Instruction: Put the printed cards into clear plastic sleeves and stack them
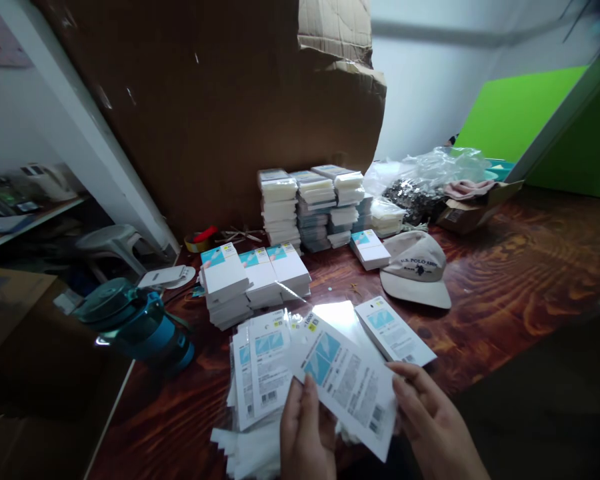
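A white printed card point(353, 383) with a blue picture, small text and a barcode is held tilted in front of me. My left hand point(307, 423) pinches its lower left edge, thumb on top. My right hand point(430, 410) has thumb and fingers closed at its right edge. Whether a clear sleeve surrounds this card I cannot tell. Left of it lies a pile of similar cards in clear sleeves point(270, 353), over a stack of translucent white bags point(253, 447). Behind my right hand rests a stack of bare cards point(395, 333).
White card stacks point(225, 280) stand behind the pile, with taller stacks point(280, 207) against the cardboard. A small card stack point(370, 250) sits beside a cap point(415, 263). A teal bottle point(145, 330) is at left. A plastic bag point(430, 170) and an open box point(473, 210) are at back right.
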The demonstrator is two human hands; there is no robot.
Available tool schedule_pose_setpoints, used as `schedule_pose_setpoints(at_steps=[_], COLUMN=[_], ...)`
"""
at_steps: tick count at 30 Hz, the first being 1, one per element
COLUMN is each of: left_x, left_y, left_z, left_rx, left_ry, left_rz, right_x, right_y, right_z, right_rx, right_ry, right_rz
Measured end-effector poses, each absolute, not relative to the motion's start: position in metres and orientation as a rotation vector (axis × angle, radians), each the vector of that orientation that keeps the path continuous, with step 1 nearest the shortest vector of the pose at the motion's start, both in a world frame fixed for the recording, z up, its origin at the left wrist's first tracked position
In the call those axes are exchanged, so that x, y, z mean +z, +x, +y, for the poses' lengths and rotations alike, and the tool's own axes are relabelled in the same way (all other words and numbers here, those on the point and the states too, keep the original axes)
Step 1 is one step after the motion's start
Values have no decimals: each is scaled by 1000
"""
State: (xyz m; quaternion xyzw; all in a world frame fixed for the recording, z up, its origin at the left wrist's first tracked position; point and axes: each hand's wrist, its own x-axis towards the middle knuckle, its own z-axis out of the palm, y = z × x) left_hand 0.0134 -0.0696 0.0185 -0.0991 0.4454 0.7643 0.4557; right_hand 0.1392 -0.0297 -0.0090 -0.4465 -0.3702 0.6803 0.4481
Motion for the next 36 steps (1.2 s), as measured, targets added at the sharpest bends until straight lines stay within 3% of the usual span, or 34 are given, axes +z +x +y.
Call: schedule_pose_setpoints(at_steps=[6, 13, 23, 28, 32, 36], left_x=[24, 45, 19, 26, 27, 16], left_y=[-12, -15, 20, -1, -54, -94], left_z=[-63, -58, -67, -66, -67, -70], left_rx=[1891, 1887, 1532, 1654, 1626, 984], left_ry=[-203, 46, 461, 501, 568, 966], left_rz=[1126, 1211, 1448, 1676, 2010, 2631], right_x=[-9, 0, 9, 6, -11, -43], right_y=[141, 148, 136, 140, 159, 183], right_z=[-29, -27, -28, -26, -8, 27], right_rx=[1908, 1867, 1843, 1871, 1376, 440], right_ry=[-926, -1038, -1142, -1092, -1427, -1748], right_rz=[-1190, -1320, -1079, -1235, -1416, -1579])
